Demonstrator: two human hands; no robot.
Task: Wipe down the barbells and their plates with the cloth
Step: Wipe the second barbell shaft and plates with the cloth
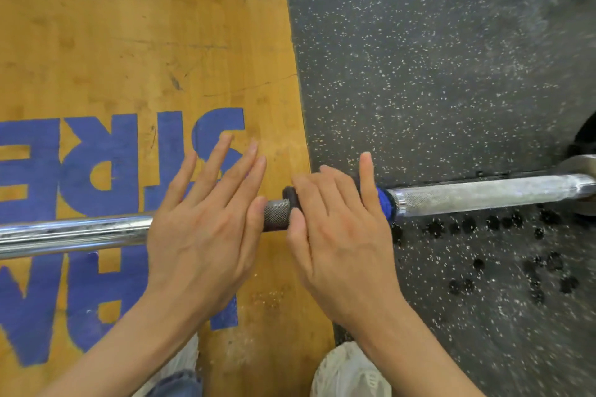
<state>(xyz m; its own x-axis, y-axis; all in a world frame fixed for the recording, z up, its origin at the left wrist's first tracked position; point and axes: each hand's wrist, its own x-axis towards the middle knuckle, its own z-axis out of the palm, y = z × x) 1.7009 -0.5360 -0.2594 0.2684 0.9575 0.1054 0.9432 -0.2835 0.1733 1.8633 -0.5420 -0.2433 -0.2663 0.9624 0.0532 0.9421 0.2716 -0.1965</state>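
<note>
Head view looks down at a long metal bar (483,195) that runs from left to right above the floor. The left hand (206,229) lies flat on the bar with its fingers straight and spread. The right hand (342,229) is just beside it. Its fingers curl round a blue cloth (385,203) wrapped on the bar, with one finger sticking up. Only a bit of the cloth peeks out by that hand. A plate (583,164) shows at the right edge, on the bar's end. Under the left hand is a wood floor (129,42) with big blue letters (96,155). Under the right is a dark speckled mat (451,58). Two pale shoes (351,371) show at the bottom.
</note>
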